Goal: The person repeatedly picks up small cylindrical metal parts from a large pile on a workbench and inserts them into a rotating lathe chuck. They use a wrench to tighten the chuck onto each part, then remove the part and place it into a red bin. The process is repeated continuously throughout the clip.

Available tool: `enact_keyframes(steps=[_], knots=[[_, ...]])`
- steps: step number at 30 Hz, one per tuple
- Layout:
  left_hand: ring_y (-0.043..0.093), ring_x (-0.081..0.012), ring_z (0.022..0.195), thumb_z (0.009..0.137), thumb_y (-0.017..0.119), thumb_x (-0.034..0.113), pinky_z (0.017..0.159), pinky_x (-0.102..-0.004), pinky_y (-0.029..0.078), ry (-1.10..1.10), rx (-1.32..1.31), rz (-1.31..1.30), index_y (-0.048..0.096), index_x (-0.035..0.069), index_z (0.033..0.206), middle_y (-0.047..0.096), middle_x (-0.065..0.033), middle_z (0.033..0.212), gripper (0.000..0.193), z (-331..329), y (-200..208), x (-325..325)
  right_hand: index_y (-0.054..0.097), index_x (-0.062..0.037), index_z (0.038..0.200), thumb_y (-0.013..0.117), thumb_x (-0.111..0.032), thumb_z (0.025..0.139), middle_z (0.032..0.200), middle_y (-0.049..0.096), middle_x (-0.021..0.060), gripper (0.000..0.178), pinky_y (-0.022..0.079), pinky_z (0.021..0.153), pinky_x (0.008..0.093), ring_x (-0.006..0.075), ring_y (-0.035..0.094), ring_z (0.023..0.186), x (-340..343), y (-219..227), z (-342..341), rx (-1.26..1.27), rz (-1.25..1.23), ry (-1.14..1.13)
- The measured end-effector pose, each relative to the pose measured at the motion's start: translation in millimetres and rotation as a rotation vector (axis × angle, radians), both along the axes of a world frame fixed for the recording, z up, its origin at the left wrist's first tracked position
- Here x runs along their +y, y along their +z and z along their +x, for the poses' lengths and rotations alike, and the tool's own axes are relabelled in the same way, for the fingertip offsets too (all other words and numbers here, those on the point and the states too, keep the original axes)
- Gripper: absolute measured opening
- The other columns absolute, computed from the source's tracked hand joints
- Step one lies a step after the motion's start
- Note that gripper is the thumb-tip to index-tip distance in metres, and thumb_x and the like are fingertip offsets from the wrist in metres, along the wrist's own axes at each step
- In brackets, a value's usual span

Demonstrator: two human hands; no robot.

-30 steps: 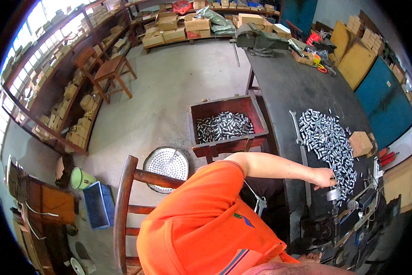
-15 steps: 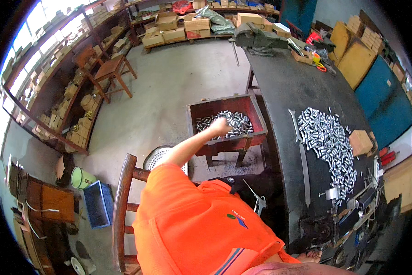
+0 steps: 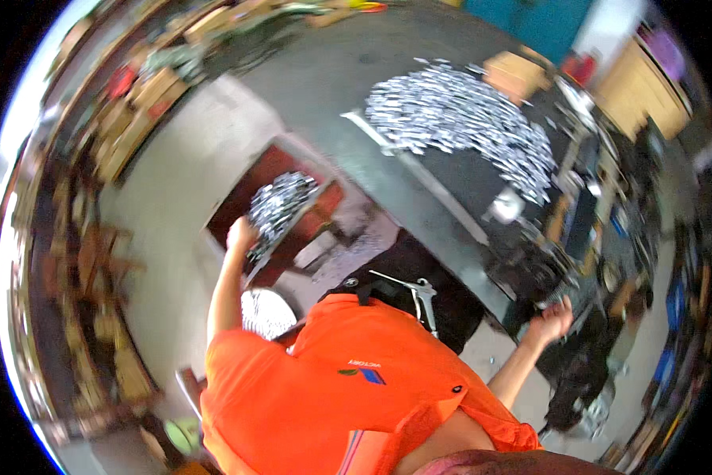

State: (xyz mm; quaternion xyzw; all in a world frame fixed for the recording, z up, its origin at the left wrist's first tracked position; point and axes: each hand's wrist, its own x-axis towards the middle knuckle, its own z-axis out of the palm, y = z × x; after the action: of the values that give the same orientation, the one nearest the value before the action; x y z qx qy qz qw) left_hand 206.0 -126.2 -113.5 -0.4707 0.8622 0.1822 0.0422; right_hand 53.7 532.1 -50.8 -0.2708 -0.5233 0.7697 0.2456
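Observation:
My left hand [image 3: 243,233] is at the near-left side of a red-lined wooden box [image 3: 232,207], beside a heap of small silvery metal cylinders [image 3: 281,207]. Motion smears its fingers, so any piece in them is hidden. On the right, my right hand [image 3: 552,321] is beside a dark bench machine [image 3: 534,273] at the worktable's near end. Its fingers look partly bent and are blurred; I cannot make out anything in them. Across my dark-clothed lap lies a silvery air blow gun [image 3: 425,294] with a thin nozzle.
A dark worktable [image 3: 324,87] carries a wide pile of similar metal cylinders [image 3: 459,115], a wrench [image 3: 365,127], a long flat metal bar [image 3: 443,194] and a cardboard box [image 3: 514,77]. A perforated round pan [image 3: 267,313] is below the wooden box. Blurred shelves line the left.
The view has swung to the right, bringing the worktable closer to the middle. My left hand has shifted from over the heap to the box's side. My right hand has come into view.

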Motion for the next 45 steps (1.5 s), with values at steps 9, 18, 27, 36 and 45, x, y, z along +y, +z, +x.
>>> enact_keyframes(steps=[9, 18, 27, 36, 45], knots=[[0.047, -0.007, 0.046, 0.075, 0.049, 0.003, 0.045, -0.0223, 0.039, -0.628, 0.755, 0.501, 0.057, 0.0, 0.091, 0.056, -0.0048, 0.059, 0.018, -208, 135, 196, 0.051, -0.0015, 0.084, 0.037, -0.011, 0.08, 0.055, 0.032, -0.0031, 0.017, 0.02, 0.04, 0.0206, 0.0061, 0.024, 0.045, -1, 13, 5, 0.099, -0.171, -0.008], [0.058, -0.0336, 0.076, 0.071, 0.051, 0.022, 0.067, -0.0443, 0.046, -1.214, 0.507, -0.075, 0.057, 0.0, 0.079, 0.06, -0.0196, 0.078, 0.024, -368, 111, 362, 0.05, 0.0004, 0.082, 0.037, -0.007, 0.077, 0.055, 0.034, -0.0024, 0.016, 0.019, 0.04, 0.0221, 0.0058, 0.023, 0.044, -10, 19, 11, 0.166, -0.105, -0.038], [0.061, -0.0285, 0.073, 0.065, 0.053, 0.006, 0.064, -0.0378, 0.048, -1.402, 0.452, -0.292, 0.056, 0.001, 0.079, 0.061, -0.0167, 0.076, 0.014, -382, 88, 364, 0.05, 0.0004, 0.085, 0.043, -0.012, 0.081, 0.057, 0.034, -0.0031, 0.015, 0.017, 0.039, 0.0194, 0.0044, 0.024, 0.044, -11, 17, 12, 0.157, -0.049, -0.062], [0.056, -0.014, 0.055, 0.076, 0.055, 0.01, 0.053, -0.0237, 0.045, -1.007, 0.643, 1.467, 0.056, -0.008, 0.087, 0.058, -0.01, 0.069, 0.021, -288, 139, 317, 0.051, 0.0031, 0.086, 0.036, -0.01, 0.079, 0.057, 0.036, -0.0012, 0.021, 0.02, 0.04, 0.0206, 0.0062, 0.025, 0.045, -14, 16, 12, 0.139, -0.057, -0.099], [0.059, -0.0175, 0.058, 0.075, 0.061, 0.007, 0.057, -0.0254, 0.047, -1.102, 0.695, 1.571, 0.058, -0.008, 0.086, 0.06, -0.0123, 0.07, 0.019, -253, 166, 321, 0.052, 0.0036, 0.088, 0.041, -0.011, 0.082, 0.058, 0.036, -0.0016, 0.019, 0.022, 0.041, 0.0218, 0.0062, 0.027, 0.047, -5, 7, 12, 0.141, -0.062, -0.101]])
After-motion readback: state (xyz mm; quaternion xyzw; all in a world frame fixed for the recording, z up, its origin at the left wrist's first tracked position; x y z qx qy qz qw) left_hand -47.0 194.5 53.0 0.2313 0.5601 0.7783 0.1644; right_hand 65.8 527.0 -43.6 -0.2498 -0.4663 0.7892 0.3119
